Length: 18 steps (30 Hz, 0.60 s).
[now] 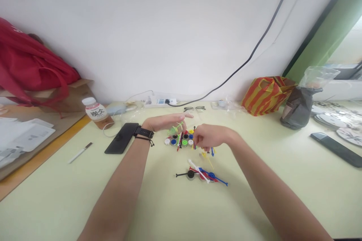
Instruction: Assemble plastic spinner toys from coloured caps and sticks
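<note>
My left hand [166, 122], a dark watch on its wrist, has its fingers reaching right. Between its thumb and palm is a green arrow spinner [173, 130], slightly blurred. Fingers curled down, my right hand [210, 135] pinches a blurred yellow arrow spinner [207, 159]; its fingertips partly hide the contact. Under and between the hands stand rows of small round discs [184, 142] in several colours, with loose arrows [180, 140] lying across them. Nearer me lie assembled spinners: a black one [190, 174], a blue one [220, 179], and a white arrow [195, 166] across a red one.
A black phone [120, 139], a pen [80, 153] and a drink bottle [96, 113] are on the left. Glasses [194, 109] and a power strip [158, 101] sit by the wall. Rightward are a striped bag [266, 94], a grey bag [298, 107] and another phone [336, 148].
</note>
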Motion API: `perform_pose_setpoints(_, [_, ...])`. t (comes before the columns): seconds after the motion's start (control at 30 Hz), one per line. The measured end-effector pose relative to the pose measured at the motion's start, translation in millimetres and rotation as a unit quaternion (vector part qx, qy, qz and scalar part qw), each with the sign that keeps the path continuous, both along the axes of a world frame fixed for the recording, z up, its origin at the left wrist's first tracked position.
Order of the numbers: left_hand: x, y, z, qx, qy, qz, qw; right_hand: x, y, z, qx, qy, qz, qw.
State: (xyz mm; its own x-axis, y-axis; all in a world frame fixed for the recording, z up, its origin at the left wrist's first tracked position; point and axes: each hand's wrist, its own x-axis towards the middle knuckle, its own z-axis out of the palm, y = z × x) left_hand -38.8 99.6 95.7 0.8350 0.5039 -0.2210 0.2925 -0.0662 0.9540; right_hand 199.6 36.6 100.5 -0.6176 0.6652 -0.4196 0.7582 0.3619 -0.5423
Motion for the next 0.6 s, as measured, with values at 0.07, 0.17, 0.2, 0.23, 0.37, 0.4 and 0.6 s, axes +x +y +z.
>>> perform_pose_setpoints(0.07, [0, 0, -0.4, -0.006, 0.003, 0.0, 1.0, 19, 1, 13.4, 0.005, 0.087, -0.036, 0.996])
perform_pose_setpoints(0.17, [0, 1, -2.3, -0.01, 0.002, -0.007, 1.0, 50, 1, 31.2, 0.023, 0.234, -0.092, 0.968])
perform_pose_setpoints(0.2, [0, 1, -3.1, -0.008, -0.001, -0.009, 1.0, 59, 1, 35.4, 0.029, 0.279, -0.11, 0.954])
perform_pose_setpoints(0.23, [1, 2, -4.0, -0.004, -0.003, -0.011, 1.0, 68, 1, 38.5, 0.037, 0.321, -0.13, 0.938])
perform_pose_setpoints(0.37, [3, 4, -8.2, 0.006, -0.012, -0.027, 1.0, 86, 7, 40.6, 0.124, 0.489, -0.253, 0.826])
perform_pose_setpoints(0.4, [4, 4, -9.2, 0.008, -0.016, -0.032, 0.999, 87, 10, 39.3, 0.147, 0.512, -0.282, 0.798])
perform_pose_setpoints(0.6, [13, 1, -12.1, -0.006, -0.06, -0.051, 0.997, 71, 16, 28.5, 0.186, 0.46, -0.323, 0.806])
